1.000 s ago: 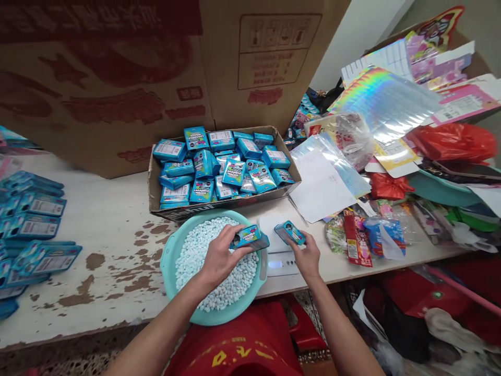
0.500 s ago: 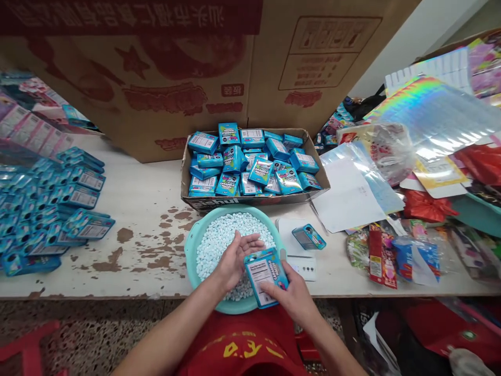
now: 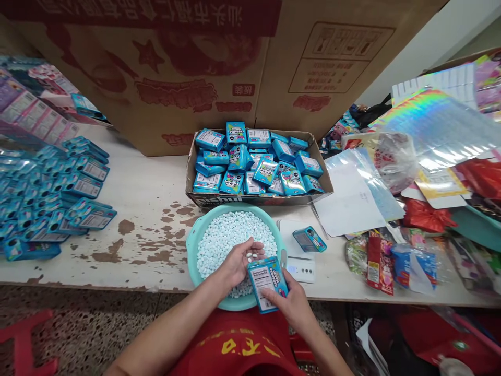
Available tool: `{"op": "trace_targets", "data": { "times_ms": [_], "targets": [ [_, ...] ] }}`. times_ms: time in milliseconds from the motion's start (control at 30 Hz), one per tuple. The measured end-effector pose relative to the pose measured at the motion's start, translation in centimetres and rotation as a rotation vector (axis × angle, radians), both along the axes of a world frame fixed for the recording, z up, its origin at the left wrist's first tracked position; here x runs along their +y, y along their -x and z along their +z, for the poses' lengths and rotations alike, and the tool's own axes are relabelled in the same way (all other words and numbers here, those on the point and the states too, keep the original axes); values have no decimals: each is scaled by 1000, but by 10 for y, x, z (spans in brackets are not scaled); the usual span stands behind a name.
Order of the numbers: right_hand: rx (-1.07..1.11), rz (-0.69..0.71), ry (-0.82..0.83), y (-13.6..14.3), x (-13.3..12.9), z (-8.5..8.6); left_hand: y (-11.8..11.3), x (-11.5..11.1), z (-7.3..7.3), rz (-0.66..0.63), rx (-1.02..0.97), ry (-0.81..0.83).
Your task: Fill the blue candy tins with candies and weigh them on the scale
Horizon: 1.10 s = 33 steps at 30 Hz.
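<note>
My right hand grips a blue candy box, thumb on its white label panel, over the near right side of a turquoise basin. Beside the box's upper end, my left hand is cupped palm up with a few small white candies on it. Under both hands, the basin is full of the same pale candies. To the right of the basin, another blue box lies tilted on a white scale, whose display is lit.
Behind the basin stands an open carton of blue boxes, against a large cardboard box. Many blue boxes are stacked at left. Paper sheets and candy bags crowd the right. A red stool stands below.
A few candies now show on my left palm, which looked bare before. The box in my right hand has lowered slightly and its top end is less visible. The view has shifted a little.
</note>
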State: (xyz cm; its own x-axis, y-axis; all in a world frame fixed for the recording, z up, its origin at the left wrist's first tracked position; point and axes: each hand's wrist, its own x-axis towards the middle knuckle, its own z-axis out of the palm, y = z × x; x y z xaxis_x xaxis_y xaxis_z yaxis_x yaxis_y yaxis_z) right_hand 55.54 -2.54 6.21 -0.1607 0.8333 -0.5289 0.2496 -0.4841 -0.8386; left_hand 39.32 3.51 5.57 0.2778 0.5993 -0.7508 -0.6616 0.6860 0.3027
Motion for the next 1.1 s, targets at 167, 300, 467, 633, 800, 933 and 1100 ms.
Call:
{"op": "trace_targets", "data": {
  "times_ms": [167, 300, 467, 633, 800, 933, 1100],
  "targets": [
    [21, 22, -41, -1, 0, 9, 3, 1, 4, -1, 27, -5],
    [-37, 12, -55, 2, 1, 6, 3, 1, 7, -16, 31, -55],
    [-57, -2, -60, 5, 0, 4, 4, -1, 9, -14, 18, -81],
    [-3, -34, -66, 9, 0, 8, 8, -3, 11, -18, 7, -79],
    [15, -57, -71, 12, -1, 5, 10, -6, 12, -11, -7, -81],
    [31, -86, -70, 14, -3, 1, 12, -7, 12, 0, -5, -44],
    [67, -83, -7, 17, -6, -4, 13, -9, 11, 7, 18, -32]
  ]
}}
